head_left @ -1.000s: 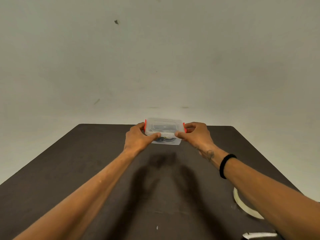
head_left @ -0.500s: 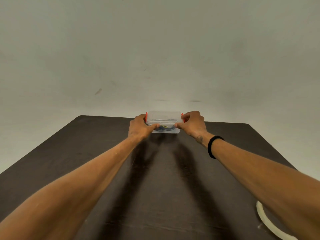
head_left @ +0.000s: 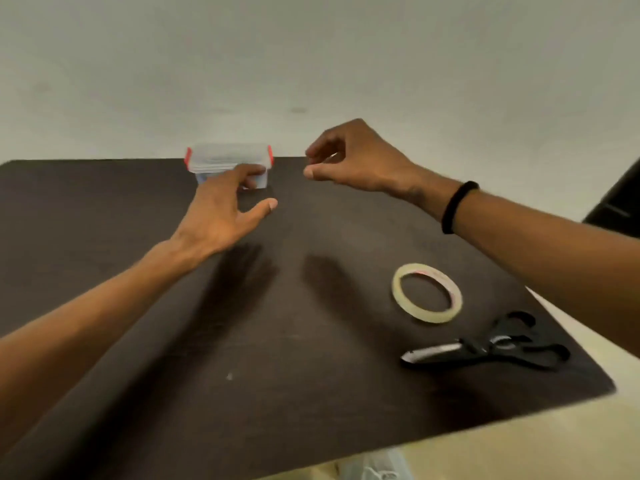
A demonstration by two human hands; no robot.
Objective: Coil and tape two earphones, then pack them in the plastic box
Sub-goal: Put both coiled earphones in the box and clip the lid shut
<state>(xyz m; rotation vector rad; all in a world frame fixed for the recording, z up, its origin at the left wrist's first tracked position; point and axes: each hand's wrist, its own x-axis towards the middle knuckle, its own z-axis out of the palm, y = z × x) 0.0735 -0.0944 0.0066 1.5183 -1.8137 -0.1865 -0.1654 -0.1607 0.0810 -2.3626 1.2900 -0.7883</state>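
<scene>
A clear plastic box [head_left: 227,161] with its lid on and red side clips stands at the far edge of the dark table [head_left: 242,323]. Its contents are too blurred to make out. My left hand [head_left: 221,206] hovers just in front of the box with fingers spread and relaxed, its fingertips overlapping the box's front right corner; whether they touch is unclear. My right hand [head_left: 349,157] is raised to the right of the box, apart from it, fingers loosely curled and holding nothing.
A roll of clear tape [head_left: 426,292] lies flat on the right side of the table. Black-handled scissors [head_left: 485,348] lie nearer the right front corner. A dark object [head_left: 620,199] shows at the right edge beyond the table.
Both hands have let go of the box's ends and drawn back toward me. The view has tilted down and shifted, bringing the tape and scissors into sight.
</scene>
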